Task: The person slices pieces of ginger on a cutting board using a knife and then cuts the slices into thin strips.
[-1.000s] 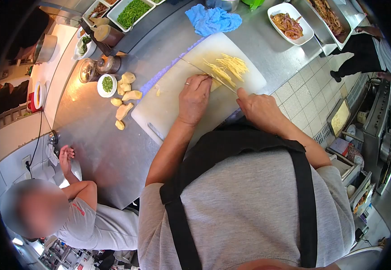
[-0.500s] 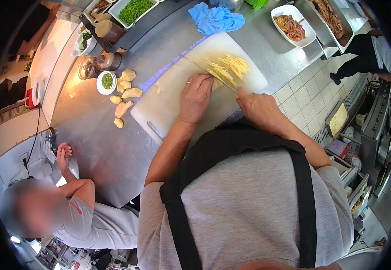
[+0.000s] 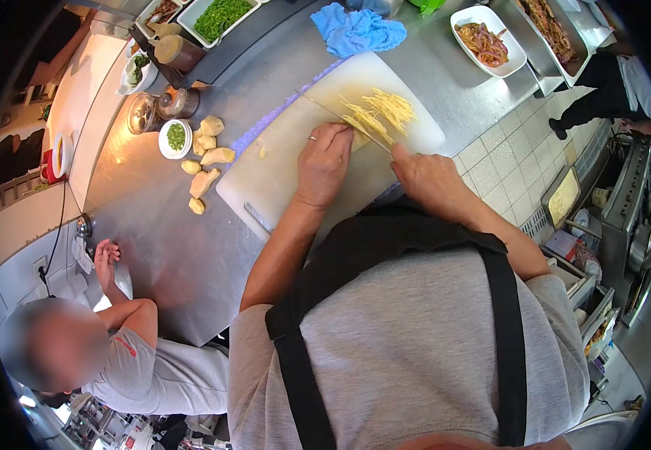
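Note:
My right hand [image 3: 424,176] is closed around the handle of a knife [image 3: 324,108], whose long thin blade slants across the white cutting board [image 3: 261,180]. Pressed against the board beside the blade, my left hand [image 3: 324,165] has its fingers bent over pale yellow ginger [image 3: 360,141], partly hidden by the fingertips. Thin ginger strips [image 3: 393,109] lie in a loose pile on the far side of the blade. Left of the board, several peeled ginger pieces [image 3: 204,181] rest on the steel counter.
A blue cloth [image 3: 357,31] lies beyond the board. White bowls of chopped greens [image 3: 176,137] and sliced onions [image 3: 483,45] stand on either side. A co-worker [image 3: 145,367] is at the lower left; another person [image 3: 595,90] stands at the right.
Hands and knife stay almost in the same place on the board. The whole view has shifted very slightly.

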Tool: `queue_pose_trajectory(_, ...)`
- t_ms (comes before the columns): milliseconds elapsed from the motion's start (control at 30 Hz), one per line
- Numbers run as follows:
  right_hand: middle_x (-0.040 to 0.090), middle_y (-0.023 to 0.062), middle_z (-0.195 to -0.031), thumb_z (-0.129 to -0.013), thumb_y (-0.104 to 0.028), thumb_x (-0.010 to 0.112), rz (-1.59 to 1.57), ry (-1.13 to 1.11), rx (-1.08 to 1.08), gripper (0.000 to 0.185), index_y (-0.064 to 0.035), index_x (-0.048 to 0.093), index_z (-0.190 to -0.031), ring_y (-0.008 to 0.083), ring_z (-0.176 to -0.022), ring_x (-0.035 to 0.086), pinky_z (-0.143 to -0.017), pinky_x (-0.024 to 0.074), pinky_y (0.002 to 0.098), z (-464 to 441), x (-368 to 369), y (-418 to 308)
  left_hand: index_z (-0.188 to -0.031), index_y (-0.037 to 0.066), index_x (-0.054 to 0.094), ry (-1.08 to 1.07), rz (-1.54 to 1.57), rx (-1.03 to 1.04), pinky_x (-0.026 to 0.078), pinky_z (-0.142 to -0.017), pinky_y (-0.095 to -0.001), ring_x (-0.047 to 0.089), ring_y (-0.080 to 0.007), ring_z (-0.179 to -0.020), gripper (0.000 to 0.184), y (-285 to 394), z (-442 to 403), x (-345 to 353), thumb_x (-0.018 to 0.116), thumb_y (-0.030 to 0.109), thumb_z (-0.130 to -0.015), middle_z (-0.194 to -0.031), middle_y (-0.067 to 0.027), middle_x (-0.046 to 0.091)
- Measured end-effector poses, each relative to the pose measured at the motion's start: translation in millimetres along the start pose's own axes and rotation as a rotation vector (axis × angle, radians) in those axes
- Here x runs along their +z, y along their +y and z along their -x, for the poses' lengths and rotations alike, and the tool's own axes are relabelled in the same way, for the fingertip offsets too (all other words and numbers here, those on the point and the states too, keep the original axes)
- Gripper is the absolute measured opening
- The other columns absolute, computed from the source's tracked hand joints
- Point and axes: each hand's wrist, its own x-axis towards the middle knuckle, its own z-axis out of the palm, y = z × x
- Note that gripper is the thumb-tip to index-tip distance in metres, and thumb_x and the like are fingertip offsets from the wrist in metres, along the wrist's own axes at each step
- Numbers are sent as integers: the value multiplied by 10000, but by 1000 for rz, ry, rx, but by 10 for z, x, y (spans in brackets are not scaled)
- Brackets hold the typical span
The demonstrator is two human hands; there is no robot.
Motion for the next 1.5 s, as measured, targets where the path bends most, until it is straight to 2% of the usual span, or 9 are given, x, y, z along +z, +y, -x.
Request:
queue_pose_trajectory(167,643,166,-639,-962,-245,526,-12,60,-13,203,-56,459,-993,375,-619,655,-551,506,506,-318,143,0,-877,38,682,-9,-22,10,535,-794,-341,650,-252,-915,94,19,-2,-17,714,15,-791,-964,-75,672)
queue_pose_trajectory(367,645,168,-646,-965,-248,517,5,-61,11,198,-60,455,-963,386,-620,652,-547,502,508,35,-204,-71,-876,36,683,-16,-12,-11,534,-788,-341,648,-253,-908,92,5,14,-4,712,12,-792,-946,-74,668)
queue_pose_trajectory(633,652,170,-671,-970,-247,508,-32,24,13,191,-64,452,-967,388,-631,654,-557,505,506,-269,155,-8,-869,38,686,0,-23,1,535,-787,-343,649,-254,-914,85,9,7,-10,710,10,-792,-952,-77,674)
queue_pose_trajectory(867,652,169,-669,-968,-245,517,-2,-43,-2,192,-63,457,-980,377,-633,657,-560,504,512,37,-154,-62,-862,37,682,-14,-12,-24,533,-781,-346,647,-255,-905,82,-5,24,1,712,11,-790,-945,-78,672)
queue_pose_trajectory(1067,643,165,-647,-970,-247,517,-51,55,-6,193,-64,455,-987,380,-624,653,-556,502,515,-223,177,7,-867,40,677,1,1,-4,530,-780,-347,644,-256,-904,93,-7,-6,-13,709,6,-787,-943,-78,666)
queue_pose_trajectory(1367,651,167,-659,-965,-240,521,16,-80,34,188,-65,457,-995,387,-624,651,-560,505,512,68,-187,-74,-876,43,675,-21,9,-27,528,-779,-345,643,-258,-902,105,-8,12,-10,707,1,-786,-946,-76,664)
queue_pose_trajectory(1500,650,168,-662,-965,-242,521,-28,-5,7,195,-60,457,-996,386,-632,652,-562,506,511,-118,93,6,-870,41,670,-14,-2,-11,528,-777,-345,643,-258,-901,99,-7,8,-11,708,3,-787,-942,-78,662)
